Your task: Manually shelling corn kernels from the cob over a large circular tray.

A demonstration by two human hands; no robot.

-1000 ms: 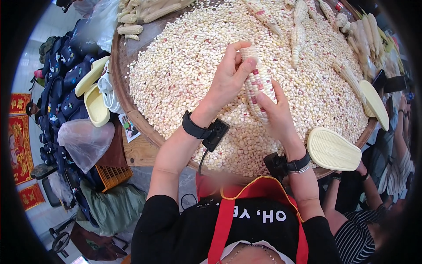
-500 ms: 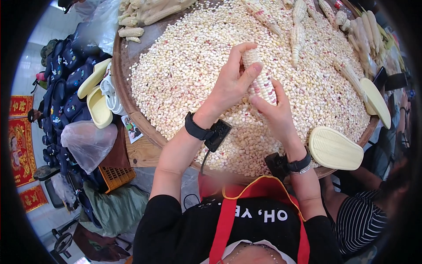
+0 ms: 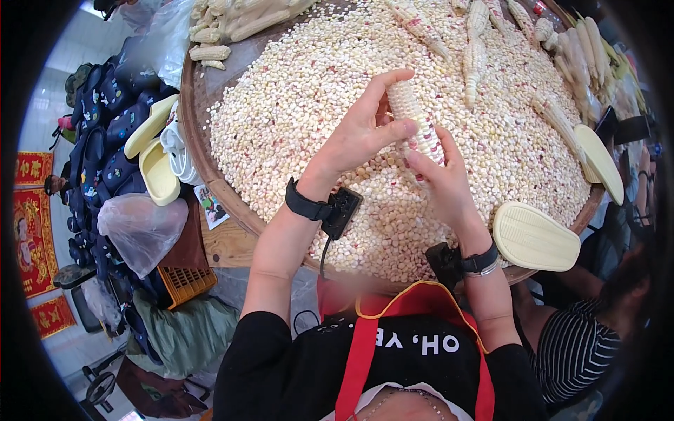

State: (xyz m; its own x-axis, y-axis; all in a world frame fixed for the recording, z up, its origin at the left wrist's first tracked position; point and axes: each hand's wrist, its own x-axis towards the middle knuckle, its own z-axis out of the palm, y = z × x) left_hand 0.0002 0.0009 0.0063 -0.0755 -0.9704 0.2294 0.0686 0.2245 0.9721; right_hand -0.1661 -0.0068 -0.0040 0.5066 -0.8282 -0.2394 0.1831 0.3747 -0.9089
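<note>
Between my hands, over a heap of loose kernels (image 3: pixel 309 112), is a corn cob (image 3: pixel 406 104) of white kernels with some purple-red ones. My left hand (image 3: pixel 365 130) is closed round its left side, the thumb pressed across the cob's middle and the forefinger reaching to its far end. Closed on the lower end is my right hand (image 3: pixel 446 175), thumb against the kernels. The cob's far part looks bare of kernels. Its underside is hidden by my fingers.
The kernels fill a wide round tray (image 3: pixel 199 151). Further cobs (image 3: pixel 476 49) lie on the heap, with stripped cobs (image 3: pixel 260 24) at the far left. Cream sole-shaped pieces (image 3: pixel 537 236) rest on the right rim. A person in a striped top (image 3: pixel 579 347) sits at the right.
My left thumb has slid down the cob, toward me, showing more of its bare far part. My left wrist has shifted slightly left; my right hand stays at the lower end.
</note>
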